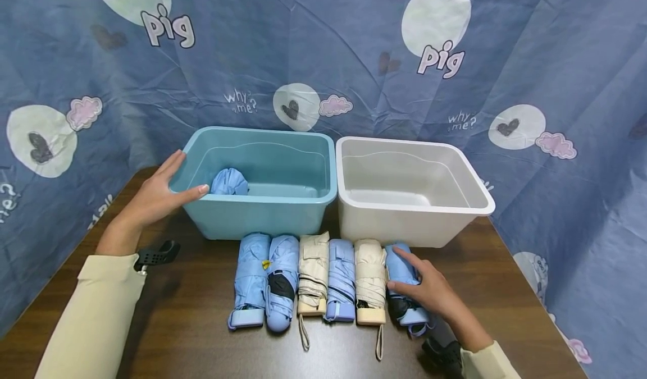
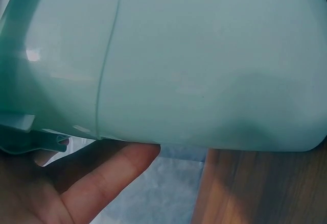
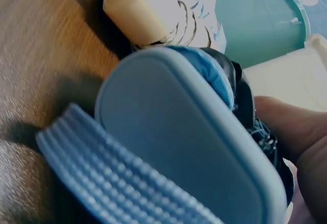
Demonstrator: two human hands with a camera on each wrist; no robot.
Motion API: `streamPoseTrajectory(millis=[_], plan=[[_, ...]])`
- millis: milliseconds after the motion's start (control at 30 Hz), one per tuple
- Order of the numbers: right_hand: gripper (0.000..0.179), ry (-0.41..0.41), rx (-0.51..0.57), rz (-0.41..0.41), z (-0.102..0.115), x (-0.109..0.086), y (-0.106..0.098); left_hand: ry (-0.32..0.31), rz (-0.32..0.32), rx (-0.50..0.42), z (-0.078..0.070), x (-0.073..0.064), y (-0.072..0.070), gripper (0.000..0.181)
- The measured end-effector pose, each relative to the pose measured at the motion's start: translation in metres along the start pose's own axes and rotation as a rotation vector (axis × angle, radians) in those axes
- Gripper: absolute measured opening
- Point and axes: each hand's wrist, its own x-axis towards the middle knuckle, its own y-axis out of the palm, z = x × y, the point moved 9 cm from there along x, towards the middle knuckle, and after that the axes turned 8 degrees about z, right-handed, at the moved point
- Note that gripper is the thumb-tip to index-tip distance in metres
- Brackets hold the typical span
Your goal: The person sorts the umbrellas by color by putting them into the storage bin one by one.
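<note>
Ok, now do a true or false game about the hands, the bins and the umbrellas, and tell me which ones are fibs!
1. The teal bin is left of the white bin. True.
2. The blue bundle is inside the white bin. False: the blue bundle is inside the teal bin.
3. Six folded umbrellas lie in a row in front of the bins. True.
4. The right hand is at the row's left end. False: the right hand is at the blue umbrella on the right end.
5. The left hand touches the teal bin. True.
6. The table is white. False: the table is brown.
</note>
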Motion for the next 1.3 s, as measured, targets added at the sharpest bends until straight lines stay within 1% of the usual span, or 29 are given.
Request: streamPoseTrajectory(millis=[200,367,500,733,967,1167,1300], plan=[[0.074,-0.026,0.071,-0.029,-0.002,0.000,-0.003,0.005,-0.007,-0.007,0.000,0.001,-0.001,0.103],[0.074,0.024,0.123,-0.058,-0.009,-0.003,-0.005,-0.002,-0.006,-0.010,0.002,0.001,0.000,0.104],[0.074,0.033,0.184,-0.075,-0.010,-0.005,-0.006,0.002,-0.014,-0.015,0.002,0.001,-0.001,0.104],[0.075,0.055,0.306,-0.054,-0.011,-0.010,-0.005,-0.007,-0.003,-0.003,0.002,0.000,0.000,0.103],[0.075,0.059,0.326,-0.074,-0.009,-0.012,-0.008,-0.001,-0.002,-0.009,0.001,0.000,0.000,0.102],[0.074,0.023,0.395,-0.082,-0.001,-0.015,-0.008,0.006,-0.005,-0.007,0.000,0.000,0.000,0.103],[0.074,0.027,0.418,-0.083,0.004,-0.018,-0.008,0.005,-0.002,-0.006,0.001,0.000,0.001,0.103]])
